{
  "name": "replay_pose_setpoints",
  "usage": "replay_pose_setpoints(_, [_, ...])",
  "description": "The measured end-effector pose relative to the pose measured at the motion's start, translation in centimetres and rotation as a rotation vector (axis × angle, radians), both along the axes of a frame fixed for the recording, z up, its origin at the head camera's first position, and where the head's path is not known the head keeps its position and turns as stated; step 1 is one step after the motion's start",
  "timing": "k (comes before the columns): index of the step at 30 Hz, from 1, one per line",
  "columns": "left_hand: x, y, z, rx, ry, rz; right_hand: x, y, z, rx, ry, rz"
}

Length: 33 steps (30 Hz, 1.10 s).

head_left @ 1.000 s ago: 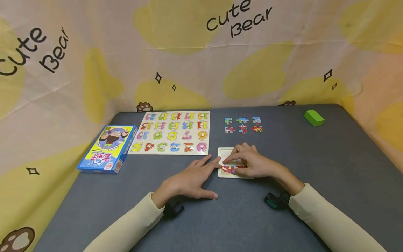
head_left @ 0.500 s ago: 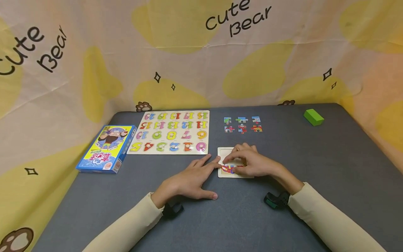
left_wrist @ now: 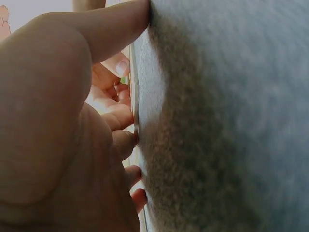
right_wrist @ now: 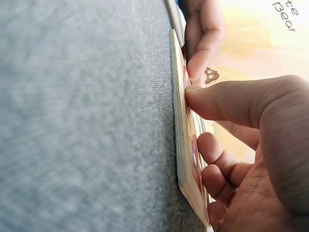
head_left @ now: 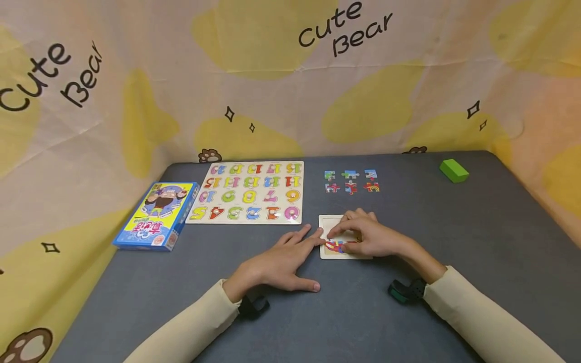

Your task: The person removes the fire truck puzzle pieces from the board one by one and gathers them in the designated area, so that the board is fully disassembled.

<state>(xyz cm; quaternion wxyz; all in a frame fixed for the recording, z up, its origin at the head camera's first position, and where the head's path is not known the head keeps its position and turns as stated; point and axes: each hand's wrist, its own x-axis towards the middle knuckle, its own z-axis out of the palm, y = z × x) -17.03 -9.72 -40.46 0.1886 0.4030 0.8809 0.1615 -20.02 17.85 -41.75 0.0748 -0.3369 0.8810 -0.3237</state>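
A small pale jigsaw tray (head_left: 327,222) lies before me with a strip of red and blue puzzle pieces along its near side. My right hand (head_left: 379,238) reaches over it, thumb and index fingertip down at either side of a jigsaw piece (head_left: 334,246), other fingers curled. In the right wrist view the thumb (right_wrist: 207,100) presses on the tray's face, and the hand covers much of the tray. My left hand (head_left: 283,264) lies spread on the table, fingertips touching the tray's left edge; its thumb (left_wrist: 116,29) stands apart.
Beyond the tray, several loose jigsaw pieces (head_left: 350,174) lie in two rows. A number board (head_left: 238,196) is at the back left, partly beside a blue and yellow box (head_left: 156,217). A green block (head_left: 454,171) sits at the far right. Patterned cloth (head_left: 272,91) hangs behind the table.
The tray and both hands have shifted slightly to the right, away from the number board. The hands keep the same pose on the tray; the view has also shifted a little.
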Motion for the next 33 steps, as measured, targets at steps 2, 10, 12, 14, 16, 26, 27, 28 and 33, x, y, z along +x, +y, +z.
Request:
replay_pose_setpoints(2, [-0.03, 0.14, -0.08, -0.005, 0.003, -0.003, 0.18, 0.13, -0.02, -0.006, 0.0, -0.007])
replay_pose_setpoints(10, [-0.11, 0.21, -0.27, -0.022, 0.013, 0.011, 0.4, 0.17, -0.12, -0.016, 0.001, -0.025])
replay_pose_setpoints(12, [-0.14, 0.2, -0.33, -0.023, 0.017, 0.011, 0.46, 0.15, -0.15, -0.022, -0.005, -0.03])
replay_pose_setpoints(14, [-0.17, 0.2, -0.33, -0.023, 0.02, 0.01, 0.51, 0.13, -0.15, -0.027, -0.013, -0.035])
replay_pose_setpoints(16, [-0.18, 0.19, -0.29, -0.021, 0.021, 0.01, 0.53, 0.08, -0.14, -0.032, -0.025, -0.042])
replay_pose_setpoints(26, [-0.22, 0.16, -0.28, -0.02, 0.027, 0.009, 0.43, -0.07, -0.16, -0.06, -0.056, -0.052])
replay_pose_setpoints(27, [-0.21, 0.14, -0.26, -0.018, 0.024, 0.009, 0.44, -0.06, -0.19, -0.065, -0.056, -0.05])
replay_pose_setpoints(28, [-0.22, 0.13, -0.26, -0.017, 0.021, 0.008, 0.44, -0.04, -0.22, -0.072, -0.056, -0.048])
replay_pose_setpoints(33, [-0.21, 0.08, -0.26, -0.013, 0.01, 0.006, 0.46, 0.03, -0.39, -0.094, -0.05, -0.039])
